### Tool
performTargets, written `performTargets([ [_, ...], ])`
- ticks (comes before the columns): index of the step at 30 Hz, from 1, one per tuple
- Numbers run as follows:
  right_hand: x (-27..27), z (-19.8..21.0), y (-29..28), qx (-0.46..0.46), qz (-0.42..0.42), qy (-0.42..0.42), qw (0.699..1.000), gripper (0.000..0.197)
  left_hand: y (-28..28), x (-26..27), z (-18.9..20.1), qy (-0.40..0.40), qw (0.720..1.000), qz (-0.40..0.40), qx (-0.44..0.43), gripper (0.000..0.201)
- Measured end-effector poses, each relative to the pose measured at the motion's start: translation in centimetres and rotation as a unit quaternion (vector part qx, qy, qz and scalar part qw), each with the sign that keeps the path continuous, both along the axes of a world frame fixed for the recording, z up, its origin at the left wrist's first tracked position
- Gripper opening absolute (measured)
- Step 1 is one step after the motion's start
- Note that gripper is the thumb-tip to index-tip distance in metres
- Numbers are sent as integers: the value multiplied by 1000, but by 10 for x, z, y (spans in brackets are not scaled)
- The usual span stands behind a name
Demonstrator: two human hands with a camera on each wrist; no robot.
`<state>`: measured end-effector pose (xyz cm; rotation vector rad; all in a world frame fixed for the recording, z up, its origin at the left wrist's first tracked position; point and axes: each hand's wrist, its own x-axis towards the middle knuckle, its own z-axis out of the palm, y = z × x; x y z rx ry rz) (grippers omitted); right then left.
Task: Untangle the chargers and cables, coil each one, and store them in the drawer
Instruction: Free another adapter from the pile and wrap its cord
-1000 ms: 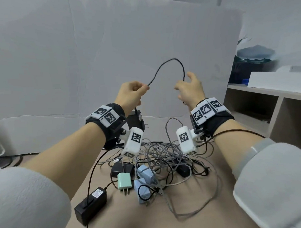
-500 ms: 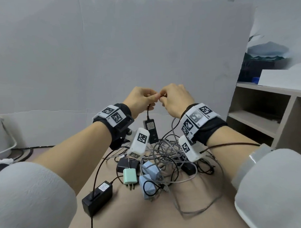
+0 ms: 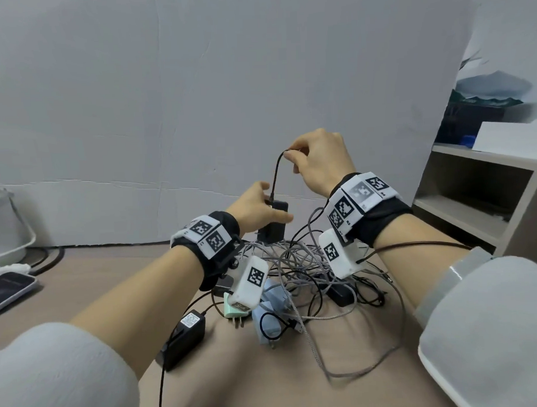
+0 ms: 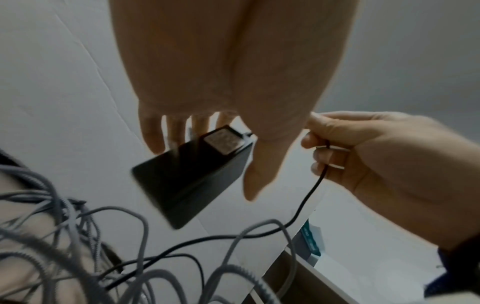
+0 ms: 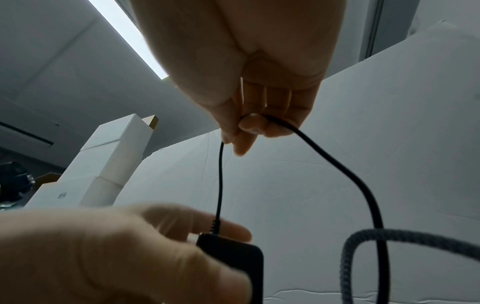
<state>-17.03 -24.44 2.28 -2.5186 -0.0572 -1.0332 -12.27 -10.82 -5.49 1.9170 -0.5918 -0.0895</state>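
Note:
A black adapter (image 3: 274, 224) hangs just above the tangle of grey and black cables (image 3: 309, 272) on the tan table (image 3: 298, 385). My left hand (image 3: 263, 211) holds the adapter, fingers behind it and thumb across its front. The adapter's thin black cable (image 3: 277, 175) rises from its top to my right hand (image 3: 290, 154), which pinches it between thumb and forefinger. In the right wrist view the cable (image 5: 220, 181) runs taut down to the adapter (image 5: 233, 259). A black power brick (image 3: 183, 337), a mint charger (image 3: 236, 308) and blue chargers (image 3: 271, 322) lie in the pile. No drawer is in view.
A phone (image 3: 8, 288) and a white appliance (image 3: 3, 224) sit at the far left. An open shelf unit (image 3: 474, 196) stands at the right. A white board (image 3: 196, 99) closes off the back of the table.
The hands, which first held up a loop of cable and then met, have parted. My right hand rose with the cable and my left dropped onto the adapter.

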Motion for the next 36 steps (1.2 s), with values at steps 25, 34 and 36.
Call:
performTargets([
  [25,17,-41,-39,152,38,79,985,10,70,37,-21,225,774,72,-587,30],
  [34,-1,-20,-2,-167,52,187,967,12,63,27,-42,52,916,108,-382,28],
  [36,-5,-20,8,-172,91,200,960,12,60,21,-46,40,931,78,-353,33],
])
